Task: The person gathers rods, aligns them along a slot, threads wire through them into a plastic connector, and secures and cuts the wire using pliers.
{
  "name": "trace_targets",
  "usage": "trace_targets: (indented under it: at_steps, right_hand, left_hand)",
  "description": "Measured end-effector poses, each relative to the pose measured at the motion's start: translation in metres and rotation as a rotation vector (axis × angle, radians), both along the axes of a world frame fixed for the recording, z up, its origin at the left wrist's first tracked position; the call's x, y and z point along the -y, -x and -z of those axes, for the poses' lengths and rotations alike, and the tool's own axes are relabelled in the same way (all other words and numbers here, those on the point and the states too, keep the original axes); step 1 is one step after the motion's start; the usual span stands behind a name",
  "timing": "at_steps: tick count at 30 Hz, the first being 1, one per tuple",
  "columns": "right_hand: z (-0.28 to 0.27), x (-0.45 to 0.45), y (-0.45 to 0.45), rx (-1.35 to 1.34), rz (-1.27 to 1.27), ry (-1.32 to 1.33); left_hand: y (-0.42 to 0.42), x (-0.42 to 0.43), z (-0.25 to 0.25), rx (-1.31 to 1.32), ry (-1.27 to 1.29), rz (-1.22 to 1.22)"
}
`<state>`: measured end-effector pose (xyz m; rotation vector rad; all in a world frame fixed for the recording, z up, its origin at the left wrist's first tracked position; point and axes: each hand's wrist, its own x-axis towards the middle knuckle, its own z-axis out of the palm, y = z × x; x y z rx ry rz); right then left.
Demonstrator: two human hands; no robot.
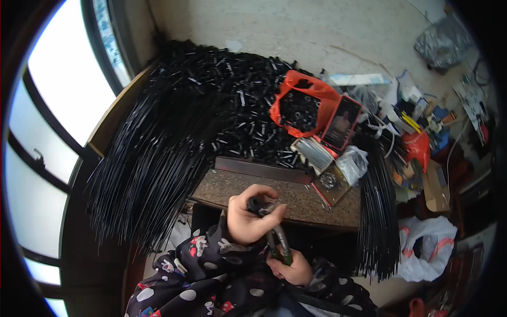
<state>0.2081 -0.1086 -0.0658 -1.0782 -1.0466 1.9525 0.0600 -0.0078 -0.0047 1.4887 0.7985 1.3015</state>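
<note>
My left hand [250,217] is closed around a small black tubular part [255,204], its round open end facing up. Below it, my right hand [293,269] grips the green-and-black handles of pliers [280,244]. The head of the pliers reaches up to the left hand and is mostly hidden behind its fingers, so I cannot tell if the jaws touch the part. Both hands are just in front of the speckled table edge [296,203].
A heap of short black tubes [237,95] covers the table behind a low dark bar [259,170]. Bundles of long black cables hang off the left [153,164] and right [377,211]. A red bag [327,95] holds small black parts beside a phone [342,122].
</note>
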Motion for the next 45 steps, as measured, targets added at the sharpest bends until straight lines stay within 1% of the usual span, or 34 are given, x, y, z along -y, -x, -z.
trace_targets:
  at_steps: [1, 2, 3, 5, 6, 7, 8, 10, 11, 14, 15, 18, 23, 26, 27, 30, 34, 39, 42, 43, 45]
  right_hand:
    - [0.000, -0.001, 0.000, -0.001, 0.047, 0.003]
    - [-0.004, -0.008, -0.002, 0.175, 0.075, -0.119]
    - [-0.007, -0.017, -0.006, 0.354, 0.096, -0.234]
    - [0.001, -0.048, -0.027, 0.500, 0.380, -0.365]
    - [0.012, -0.072, -0.045, 0.592, 0.563, -0.396]
    - [0.027, -0.095, -0.073, 0.999, 0.650, -0.651]
    - [0.027, -0.115, -0.094, 1.002, 0.732, -0.745]
    - [0.053, -0.143, -0.141, 1.258, 0.660, -0.850]
    - [0.052, -0.148, -0.142, 1.259, 0.662, -0.857]
    - [0.053, -0.157, -0.143, 1.422, 0.482, -0.872]
    - [0.053, -0.158, -0.144, 1.422, 0.480, -0.873]
    - [0.051, -0.160, -0.142, 1.525, 0.303, -0.863]
    - [0.063, -0.164, -0.153, 1.479, 0.399, -0.917]
    - [0.060, -0.163, -0.154, 1.409, 0.610, -0.746]
    - [0.059, -0.162, -0.152, 1.409, 0.607, -0.753]
    - [0.053, -0.158, -0.148, 1.446, 0.374, -0.884]
    - [0.058, -0.164, -0.143, 1.551, 0.340, -0.868]
    - [0.068, -0.173, -0.156, 1.522, 0.414, -0.871]
    - [0.061, -0.169, -0.160, 1.523, 0.742, -0.705]
    - [0.057, -0.167, -0.160, 1.526, 0.739, -0.703]
    - [0.049, -0.159, -0.164, 1.160, 0.908, -0.734]
  left_hand:
    - [-0.005, 0.001, 0.003, 0.022, 0.055, -0.053]
    - [-0.009, 0.000, 0.005, 0.044, 0.107, -0.111]
    - [-0.011, -0.002, 0.006, 0.041, 0.107, -0.075]
    - [-0.009, -0.005, 0.009, 0.079, 0.075, -0.076]
    - [-0.008, -0.005, 0.010, 0.100, 0.058, -0.087]
    - [-0.005, -0.006, 0.012, 0.100, 0.058, -0.079]
    - [-0.002, -0.007, 0.013, 0.068, 0.036, -0.057]
    - [0.000, -0.009, 0.015, 0.007, -0.014, -0.021]
    - [-0.002, -0.011, 0.016, 0.011, -0.019, -0.023]
    - [-0.005, -0.016, 0.021, -0.007, -0.050, 0.002]
    - [-0.006, -0.016, 0.022, -0.006, -0.050, 0.001]
    - [-0.006, -0.019, 0.021, 0.010, -0.034, 0.022]
    - [-0.003, -0.020, 0.018, -0.020, -0.049, 0.046]
    - [-0.001, -0.015, 0.013, -0.050, -0.049, 0.123]
    - [-0.001, -0.013, 0.012, -0.047, -0.052, 0.118]
    - [-0.002, -0.006, 0.007, -0.058, -0.045, 0.159]
    - [0.005, -0.001, 0.005, -0.074, -0.080, 0.140]
    - [0.011, 0.005, 0.006, -0.058, -0.062, 0.116]
    - [0.011, 0.009, 0.002, -0.091, -0.074, 0.138]
    - [0.011, 0.010, 0.003, -0.089, -0.070, 0.138]
    - [0.009, 0.012, 0.005, -0.076, -0.059, 0.162]
